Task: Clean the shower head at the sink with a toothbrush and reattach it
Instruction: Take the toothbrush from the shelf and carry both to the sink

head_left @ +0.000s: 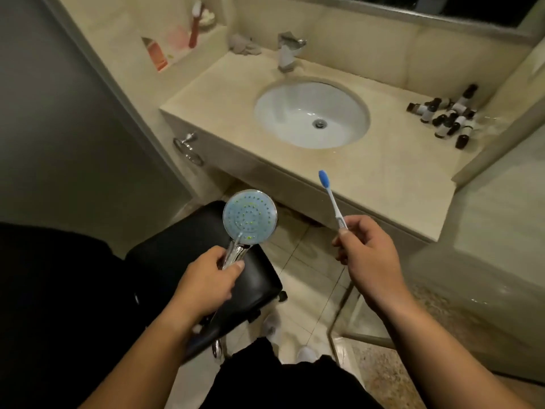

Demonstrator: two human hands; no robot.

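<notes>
My left hand [208, 278] grips the chrome handle of a round shower head [249, 216], whose pale blue face with several small nozzles points up at me. My right hand [367, 255] holds a toothbrush [331, 199] by the lower handle, its blue bristle end raised and tilted left. Both are held in front of the vanity, below its front edge. The white oval sink [280, 113] lies beyond them in the beige counter [398, 178], with a chrome faucet [287, 54] behind the basin. No water is running.
A black padded stool [253, 281] stands under my left hand. Several small dark bottles [448, 113] cluster at the counter's right rear. A grey cloth [243, 45] lies left of the faucet. A wall niche [177, 45] holds toiletries. A towel ring [188, 149] hangs on the vanity's left side.
</notes>
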